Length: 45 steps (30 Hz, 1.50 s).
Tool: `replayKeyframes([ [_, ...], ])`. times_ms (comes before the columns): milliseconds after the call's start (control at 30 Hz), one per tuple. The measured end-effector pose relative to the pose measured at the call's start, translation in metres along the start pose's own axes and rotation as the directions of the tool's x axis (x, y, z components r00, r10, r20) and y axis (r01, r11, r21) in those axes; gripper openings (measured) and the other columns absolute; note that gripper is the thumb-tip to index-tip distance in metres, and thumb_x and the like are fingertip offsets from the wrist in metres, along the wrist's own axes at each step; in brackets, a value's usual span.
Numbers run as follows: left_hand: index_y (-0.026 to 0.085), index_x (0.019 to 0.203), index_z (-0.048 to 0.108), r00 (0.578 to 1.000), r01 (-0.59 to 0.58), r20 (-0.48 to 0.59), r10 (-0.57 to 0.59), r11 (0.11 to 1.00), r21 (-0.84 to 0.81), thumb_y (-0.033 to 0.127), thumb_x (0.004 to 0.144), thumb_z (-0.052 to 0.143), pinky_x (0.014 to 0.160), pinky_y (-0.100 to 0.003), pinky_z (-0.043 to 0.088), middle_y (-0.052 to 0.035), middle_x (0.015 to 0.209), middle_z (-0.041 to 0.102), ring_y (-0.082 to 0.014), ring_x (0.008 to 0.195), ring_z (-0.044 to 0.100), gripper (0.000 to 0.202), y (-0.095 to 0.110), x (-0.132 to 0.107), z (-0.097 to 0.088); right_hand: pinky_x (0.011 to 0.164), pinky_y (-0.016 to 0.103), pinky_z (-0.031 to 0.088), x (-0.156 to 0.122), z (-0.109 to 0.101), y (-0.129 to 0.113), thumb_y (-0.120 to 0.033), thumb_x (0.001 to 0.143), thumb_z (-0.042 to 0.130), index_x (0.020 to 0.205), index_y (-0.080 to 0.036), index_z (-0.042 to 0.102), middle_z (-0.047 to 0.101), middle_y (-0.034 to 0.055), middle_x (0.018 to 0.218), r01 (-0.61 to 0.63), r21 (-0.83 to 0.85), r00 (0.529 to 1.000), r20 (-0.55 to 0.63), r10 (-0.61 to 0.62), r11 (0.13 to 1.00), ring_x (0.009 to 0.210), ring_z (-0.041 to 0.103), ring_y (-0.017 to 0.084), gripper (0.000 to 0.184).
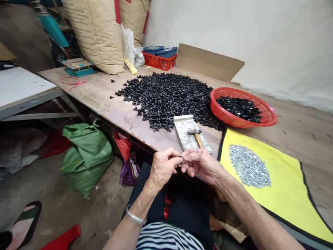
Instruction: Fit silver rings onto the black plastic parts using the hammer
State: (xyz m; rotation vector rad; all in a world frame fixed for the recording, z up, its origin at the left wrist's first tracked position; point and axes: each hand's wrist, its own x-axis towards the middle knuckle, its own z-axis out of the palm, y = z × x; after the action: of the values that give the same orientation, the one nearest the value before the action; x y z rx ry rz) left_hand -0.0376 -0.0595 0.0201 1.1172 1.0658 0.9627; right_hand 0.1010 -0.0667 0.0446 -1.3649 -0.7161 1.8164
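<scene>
My left hand point(165, 165) and my right hand point(199, 162) meet at the table's front edge, fingertips pinched together. Between them is a small dark part point(181, 159), mostly covered by the fingers, so its exact kind is unclear. Just beyond my right hand a hammer point(195, 135) with a wooden handle lies on a worn, silvery-white slab point(183, 130). Behind the slab spreads a large heap of small black plastic parts point(171, 97). To the right, a pile of small shiny metal pieces point(249, 166) rests on a yellow cloth point(283, 180) with black edging.
A red plastic basket point(270, 116) of black parts stands right of the heap. Farther back are a red tray point(156, 61) with blue boxes, a cardboard sheet point(208, 64) against the wall and big paper sacks point(96, 34). A green sack point(85, 156) sits on the floor at left.
</scene>
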Motion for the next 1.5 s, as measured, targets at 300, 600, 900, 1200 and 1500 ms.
replayKeyframes([
  [300, 0.010, 0.078, 0.062, 0.989, 0.146, 0.059, -0.134, 0.936, -0.321, 0.021, 0.062, 0.071, 0.032, -0.022, 0.047, 0.0018, 0.048, 0.056, -0.0114, 0.038, 0.052, 0.022, -0.016, -0.020, -0.003, 0.037, 0.020, 0.037, -0.018, 0.008, 0.021, -0.025, 0.061, 0.065, 0.073, -0.013, 0.063, 0.056, -0.0016, 0.053, 0.161, -0.241, 0.985, -0.022, -0.171, 0.957, 0.042, 0.047, 0.009, 0.018],
  [600, 0.010, 0.082, 0.064, 0.971, 0.230, 0.070, -0.228, 0.822, -0.520, 0.017, 0.057, 0.074, 0.030, -0.022, 0.047, -0.0001, 0.055, 0.058, -0.0107, 0.044, 0.052, 0.028, -0.019, -0.026, 0.003, 0.059, 0.034, 0.035, -0.043, -0.127, 0.003, -0.028, 0.073, 0.054, 0.081, -0.018, 0.068, 0.061, 0.0125, 0.083, -0.305, -0.906, 0.530, -0.419, -0.737, 0.295, 0.067, 0.054, 0.021, 0.019],
  [900, 0.010, 0.073, 0.060, 0.968, 0.215, 0.019, -0.249, 0.791, -0.574, 0.015, 0.056, 0.075, 0.034, -0.023, 0.050, -0.0019, 0.057, 0.061, -0.0104, 0.044, 0.053, 0.023, -0.022, -0.025, 0.000, 0.055, 0.034, 0.027, -0.050, -0.166, 0.013, -0.026, 0.074, 0.050, 0.066, -0.021, 0.060, 0.059, 0.0106, 0.068, -0.425, -0.894, 0.575, -0.389, -0.720, 0.144, 0.053, 0.045, 0.018, 0.013],
  [1200, 0.010, 0.073, 0.061, 0.982, 0.145, -0.022, -0.188, 0.822, -0.550, 0.016, 0.057, 0.073, 0.032, -0.024, 0.049, -0.0012, 0.054, 0.060, -0.0116, 0.041, 0.053, 0.021, -0.020, -0.034, 0.003, 0.057, 0.039, 0.031, -0.065, -0.180, 0.017, -0.034, 0.073, 0.049, 0.063, -0.029, 0.052, 0.057, 0.0066, 0.062, -0.358, -0.897, 0.489, -0.417, -0.766, 0.260, 0.050, 0.046, 0.024, 0.012],
  [1500, 0.011, 0.069, 0.058, 0.969, 0.152, -0.088, -0.230, 0.840, -0.520, 0.020, 0.055, 0.075, 0.038, -0.023, 0.050, 0.0002, 0.056, 0.060, -0.0107, 0.044, 0.055, 0.024, -0.020, -0.035, 0.009, 0.061, 0.036, 0.045, -0.092, -0.067, 0.023, -0.036, 0.072, 0.063, 0.079, -0.026, 0.061, 0.059, 0.0017, 0.062, 0.184, -0.685, 0.493, -0.556, -0.669, 0.705, 0.057, 0.055, 0.018, 0.012],
])
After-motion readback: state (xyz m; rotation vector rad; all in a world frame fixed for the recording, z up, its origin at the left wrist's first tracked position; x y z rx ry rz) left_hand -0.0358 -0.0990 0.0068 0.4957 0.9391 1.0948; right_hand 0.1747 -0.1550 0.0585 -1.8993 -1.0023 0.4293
